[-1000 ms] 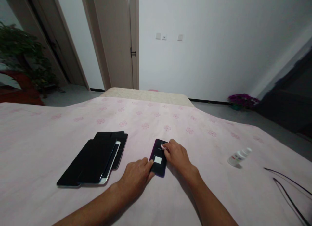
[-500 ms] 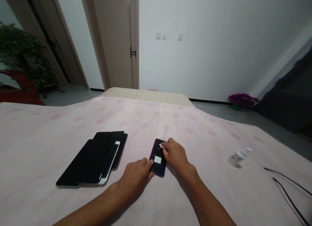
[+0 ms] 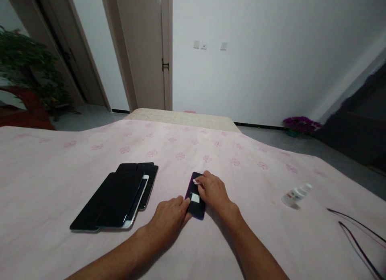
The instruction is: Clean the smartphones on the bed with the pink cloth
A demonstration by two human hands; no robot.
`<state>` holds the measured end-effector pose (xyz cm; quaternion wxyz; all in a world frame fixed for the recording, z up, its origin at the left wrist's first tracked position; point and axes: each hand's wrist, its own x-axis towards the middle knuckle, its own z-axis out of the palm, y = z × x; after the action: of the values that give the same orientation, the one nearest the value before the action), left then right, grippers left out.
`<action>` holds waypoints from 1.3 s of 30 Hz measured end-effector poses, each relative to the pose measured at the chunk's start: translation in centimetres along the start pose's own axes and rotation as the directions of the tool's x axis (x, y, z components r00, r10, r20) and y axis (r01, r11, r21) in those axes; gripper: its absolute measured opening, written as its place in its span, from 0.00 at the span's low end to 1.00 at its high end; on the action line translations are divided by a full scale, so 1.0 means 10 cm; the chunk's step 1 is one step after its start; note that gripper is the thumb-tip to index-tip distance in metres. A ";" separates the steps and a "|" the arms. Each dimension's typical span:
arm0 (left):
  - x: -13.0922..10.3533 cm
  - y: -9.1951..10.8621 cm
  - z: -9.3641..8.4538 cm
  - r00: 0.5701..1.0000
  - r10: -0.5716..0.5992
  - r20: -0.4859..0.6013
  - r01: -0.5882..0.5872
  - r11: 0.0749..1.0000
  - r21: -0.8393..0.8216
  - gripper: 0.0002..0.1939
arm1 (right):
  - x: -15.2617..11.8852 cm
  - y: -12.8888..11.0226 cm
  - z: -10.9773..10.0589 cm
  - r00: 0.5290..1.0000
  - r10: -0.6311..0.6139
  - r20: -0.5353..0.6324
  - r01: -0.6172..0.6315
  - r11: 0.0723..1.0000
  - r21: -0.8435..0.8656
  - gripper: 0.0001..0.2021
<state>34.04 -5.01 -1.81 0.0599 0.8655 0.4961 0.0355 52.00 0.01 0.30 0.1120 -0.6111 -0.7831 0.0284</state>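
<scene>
A dark smartphone (image 3: 197, 211) with a white square label (image 3: 195, 198) lies flat on the pink cloth, its purple-tinted left edge showing. My left hand (image 3: 170, 213) pinches its lower left edge between thumb and fingers. Over the phone's upper part, my right hand (image 3: 213, 190) is closed on a small white wipe (image 3: 196, 182), which is against the phone's surface; its exact material is too small to tell. The right fingers hide the phone's upper right side.
Several dark phones and tablets (image 3: 119, 199) overlap in a pile on the left. A small white bottle (image 3: 296, 194) stands to the right. Black cables (image 3: 357, 246) reach in from the right edge. The flowered cloth (image 3: 241, 239) covers the table.
My right hand has slid slightly left across the phone with the white wipe. The left hand keeps its hold, and the phone stays in place.
</scene>
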 end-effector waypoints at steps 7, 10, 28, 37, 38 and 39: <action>0.01 -0.01 0.01 1.000 0.007 0.010 -0.007 1.000 0.002 0.15 | -0.03 0.03 -0.04 0.998 -0.034 0.053 0.032 0.999 0.040 0.13; 0.00 -0.01 0.00 1.000 0.015 0.006 -0.015 1.000 -0.003 0.16 | -0.02 0.06 -0.07 0.997 0.074 0.031 -0.072 0.996 -0.057 0.13; 0.00 -0.03 -0.13 0.998 0.033 0.058 -0.032 0.999 -0.008 0.15 | -0.07 0.19 -0.05 0.983 0.182 -0.030 -0.183 0.981 -0.065 0.12; 0.34 -0.16 -0.42 0.986 0.130 0.107 -0.148 0.972 0.185 0.15 | -0.11 0.25 -0.09 0.977 0.210 0.019 -0.210 0.977 -0.040 0.12; 0.38 -0.16 -0.41 0.981 0.162 0.107 -0.180 0.965 0.189 0.17 | -0.11 0.26 -0.09 0.977 0.214 0.007 -0.214 0.976 -0.034 0.12; 0.43 -0.17 -0.39 0.971 0.212 0.107 -0.229 0.954 0.195 0.19 | -0.11 0.28 -0.08 0.976 0.218 -0.004 -0.218 0.976 -0.028 0.13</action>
<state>34.32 -0.19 1.87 -0.0132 0.9177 0.3943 -0.0463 55.03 -0.41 0.38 0.0999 -0.6947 -0.7117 0.0291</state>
